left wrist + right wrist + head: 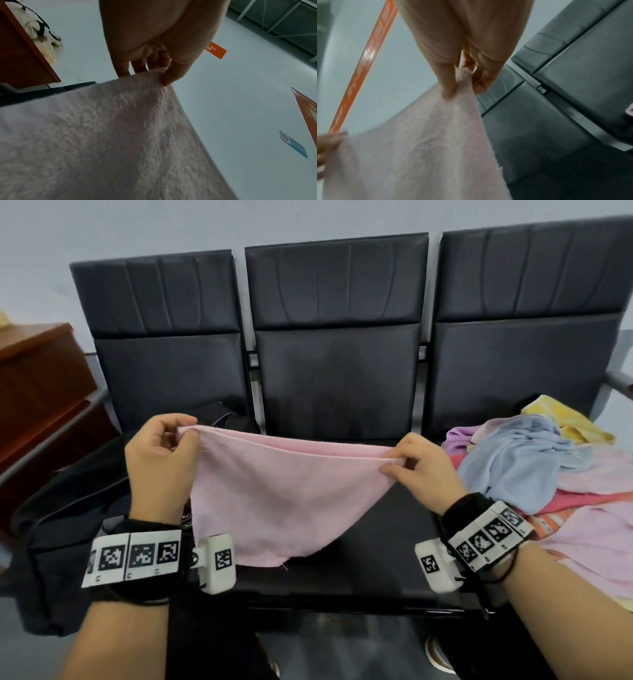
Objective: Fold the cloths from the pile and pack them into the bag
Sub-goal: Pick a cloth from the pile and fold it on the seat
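Note:
A pink cloth (274,494) hangs doubled over in the air above the middle seat, its lower edge sagging to a point. My left hand (161,460) pinches its upper left corner between thumb and fingers (164,75). My right hand (421,470) pinches the upper right corner (462,79). The cloth (102,142) fills the lower part of both wrist views (419,148). A black bag (85,508) lies on the left seat, partly hidden behind my left arm. The pile of cloths (548,470), pink, blue, purple and yellow, covers the right seat.
A row of three black padded seats (337,364) stands against a pale wall. A brown wooden cabinet (37,378) is at the far left. The middle seat pad (376,542) lies below the hanging cloth. A shoe (438,655) shows on the floor.

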Demonstrator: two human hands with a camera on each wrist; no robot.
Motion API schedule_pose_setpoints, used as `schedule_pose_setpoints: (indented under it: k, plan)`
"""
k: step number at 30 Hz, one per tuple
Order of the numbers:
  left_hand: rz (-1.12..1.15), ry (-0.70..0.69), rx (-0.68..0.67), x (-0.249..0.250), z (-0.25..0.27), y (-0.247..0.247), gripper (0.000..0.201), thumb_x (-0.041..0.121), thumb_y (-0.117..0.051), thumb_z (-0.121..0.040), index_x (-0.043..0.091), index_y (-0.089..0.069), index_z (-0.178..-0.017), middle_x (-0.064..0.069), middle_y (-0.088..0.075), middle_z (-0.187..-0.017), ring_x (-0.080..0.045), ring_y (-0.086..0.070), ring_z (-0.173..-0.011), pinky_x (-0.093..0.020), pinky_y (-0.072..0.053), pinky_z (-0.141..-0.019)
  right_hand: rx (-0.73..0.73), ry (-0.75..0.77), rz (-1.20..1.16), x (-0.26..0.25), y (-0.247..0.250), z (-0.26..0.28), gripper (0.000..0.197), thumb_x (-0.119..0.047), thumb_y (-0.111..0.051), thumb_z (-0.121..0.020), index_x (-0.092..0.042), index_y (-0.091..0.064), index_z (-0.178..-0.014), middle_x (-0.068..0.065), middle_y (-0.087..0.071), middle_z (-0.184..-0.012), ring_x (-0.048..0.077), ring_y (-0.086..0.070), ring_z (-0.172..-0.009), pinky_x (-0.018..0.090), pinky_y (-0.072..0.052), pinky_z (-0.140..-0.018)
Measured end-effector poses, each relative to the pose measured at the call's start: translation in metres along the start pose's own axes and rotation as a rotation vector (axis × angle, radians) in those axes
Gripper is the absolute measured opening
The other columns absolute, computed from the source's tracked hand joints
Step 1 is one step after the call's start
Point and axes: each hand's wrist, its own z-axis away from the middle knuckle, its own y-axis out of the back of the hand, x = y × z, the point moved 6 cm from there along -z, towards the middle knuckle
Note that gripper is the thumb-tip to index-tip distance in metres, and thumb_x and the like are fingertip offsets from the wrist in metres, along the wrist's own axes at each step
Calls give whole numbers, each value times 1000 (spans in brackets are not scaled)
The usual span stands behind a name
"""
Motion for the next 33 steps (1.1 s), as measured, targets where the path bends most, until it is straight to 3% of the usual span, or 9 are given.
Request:
schedule_pose_setpoints:
  k: [7,11,14,16,18,24,26,29,33]
  plan:
    - [26,12,10,12,-14,0,21,17,-61,-83,35,-70,-86,16,-70,-83,-2,-62,-74,-24,-52,-72,135,86,111,-35,54,-21,10,-12,-71,-88,-16,-77,-95,-13,-52,-83,1,-55,-80,7,-38,-73]
    - [51,-23,28,33,-12,0,21,13,-60,-83,31,-70,-87,15,-69,-82,6,-60,-71,-11,-48,-70,225,118,148,-53,79,-12,9,-9,-73,-86,-13,-77,-93,-8,-54,-92,0,-53,-84,4,-37,-78]
    - [55,-45,37,50,-8,4,19,8,-60,-86,22,-70,-93,14,-67,-84,8,-59,-70,-6,-45,-69,249,134,130,-66,97,-3,7,-7,-71,-87,-11,-76,-90,-3,-66,-98,7,-59,-89,13,-46,-82]
    - [50,-61,34,61,-5,8,19,7,-61,-87,21,-70,-95,14,-66,-84,8,-58,-70,-6,-45,-68,261,141,107,-73,109,3,8,-7,-70,-88,-14,-75,-89,-8,-68,-86,6,-61,-81,18,-48,-78]
    - [64,-70,37,71,-4,12,19,7,-61,-88,22,-69,-94,14,-66,-83,7,-58,-70,-8,-46,-67,287,150,65,-78,120,7,13,-7,-70,-87,-19,-75,-88,-14,-67,-81,6,-61,-79,12,-45,-75]
    - [72,-66,0,80,-14,7,18,10,-61,-88,25,-70,-94,12,-68,-87,0,-60,-75,-19,-49,-71,356,129,-91,-76,140,2,21,-10,-76,-83,-29,-72,-90,-28,-69,-81,-2,-64,-77,11,-48,-72]
    - [54,-34,-42,66,-19,-4,18,11,-62,-88,27,-71,-91,11,-69,-86,3,-60,-73,-17,-50,-68,342,111,-66,-67,135,-7,23,-12,-76,-83,-33,-72,-92,-29,-69,-82,0,-65,-77,15,-51,-70]
    - [10,68,-115,29,-25,-33,17,11,-62,-88,25,-71,-86,5,-70,-82,-5,-59,-68,-28,-51,-66,310,0,-103,-41,116,-26,30,-7,-75,-83,-37,-71,-85,-8,-72,-81,8,-66,-65,28,-58,-60]
    - [18,216,-175,-15,-30,-65,18,7,-63,-90,23,-71,-85,-5,-69,-79,-16,-59,-69,-42,-55,-72,332,-134,-128,-11,93,-51,24,-4,-75,-81,-28,-73,-86,-1,-72,-80,22,-71,-76,44,-59,-80]
